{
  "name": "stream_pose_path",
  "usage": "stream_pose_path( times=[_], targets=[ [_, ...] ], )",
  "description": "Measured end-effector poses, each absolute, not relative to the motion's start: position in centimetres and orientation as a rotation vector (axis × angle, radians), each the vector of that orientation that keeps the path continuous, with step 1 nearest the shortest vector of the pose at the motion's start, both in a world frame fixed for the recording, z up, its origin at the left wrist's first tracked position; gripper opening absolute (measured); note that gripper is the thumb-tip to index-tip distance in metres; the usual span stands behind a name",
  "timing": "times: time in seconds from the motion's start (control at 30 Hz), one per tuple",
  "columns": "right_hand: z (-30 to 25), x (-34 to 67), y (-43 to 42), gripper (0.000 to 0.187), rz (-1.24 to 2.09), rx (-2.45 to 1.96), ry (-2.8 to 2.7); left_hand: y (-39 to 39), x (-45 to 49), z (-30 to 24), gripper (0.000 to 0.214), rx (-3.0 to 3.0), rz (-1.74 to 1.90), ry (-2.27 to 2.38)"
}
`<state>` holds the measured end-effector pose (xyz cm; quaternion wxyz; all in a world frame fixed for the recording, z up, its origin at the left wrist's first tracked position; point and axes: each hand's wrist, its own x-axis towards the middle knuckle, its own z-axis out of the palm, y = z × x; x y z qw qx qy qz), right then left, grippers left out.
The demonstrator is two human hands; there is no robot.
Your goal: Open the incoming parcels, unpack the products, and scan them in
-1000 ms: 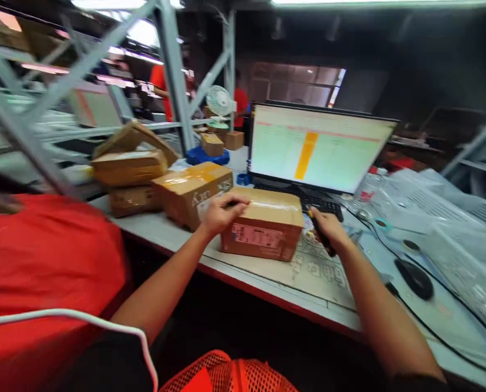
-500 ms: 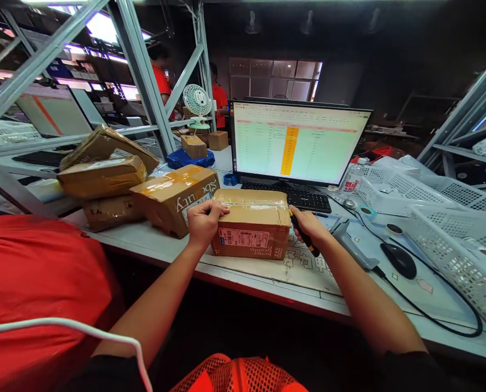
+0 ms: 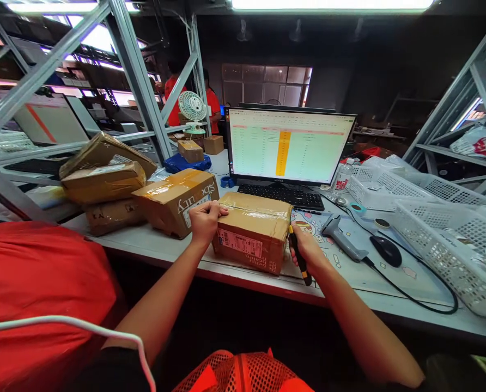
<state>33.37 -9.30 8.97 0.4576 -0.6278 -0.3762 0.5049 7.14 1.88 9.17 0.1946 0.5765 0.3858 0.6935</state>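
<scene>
A taped cardboard box (image 3: 253,220) stands at the table's front edge, turned at an angle, with a white shipping label (image 3: 240,243) on its front side. My left hand (image 3: 204,220) is closed at the box's left end, thumb on the top edge; its other fingertips are hidden. In my right hand (image 3: 307,246) is a yellow-and-black utility knife (image 3: 301,261), handle end pointing down toward me. The front end of the knife meets the box's right end near the top corner. Whether its blade is in the tape cannot be seen.
Several other cartons (image 3: 175,198) are to the left, beside a red sack (image 3: 42,277). Behind the box stand a keyboard (image 3: 267,191) and a monitor (image 3: 304,147). On the right lie a barcode scanner (image 3: 345,239), a mouse (image 3: 386,250) and white baskets (image 3: 439,245).
The box has turned, its right end swinging toward me. My right hand and the knife have moved nearer along with it, while my left hand stays at the left end.
</scene>
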Motion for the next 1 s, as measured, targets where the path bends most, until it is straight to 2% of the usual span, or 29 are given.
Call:
stream_pose_path(
  times=[0.23, 0.43, 0.63, 0.77, 0.87, 1.0],
  targets=[
    [8.5, 31.6, -12.1, 0.063, 1.271, -1.516, -0.888, 1.8, 7.5, 9.4, 0.036, 1.611, 1.935, 1.098],
    [7.9, 32.2, -12.9, 0.061, 1.235, -1.457, -0.832, 0.5, 7.7, 9.5, 0.039, 1.663, 1.883, 1.133],
    [3.6, 33.7, -15.0, 0.077, 1.05, -1.403, -0.844, 3.9, 5.6, 13.2, 0.041, 1.919, 1.405, 0.9],
    [2.8, 30.4, -15.5, 0.068, 0.833, -1.343, -1.011, 8.1, 6.6, 16.0, 0.049, 2.014, 1.131, 0.997],
    [3.2, 28.1, -14.4, 0.062, 0.759, -1.304, -1.05, 9.4, 7.6, 16.0, 0.052, 2.021, 0.987, 1.069],
    [4.0, 29.4, -10.4, 0.068, 0.784, -1.269, -0.954, 7.0, 6.7, 14.7, 0.066, 1.999, 0.932, 1.223]
  ],
)
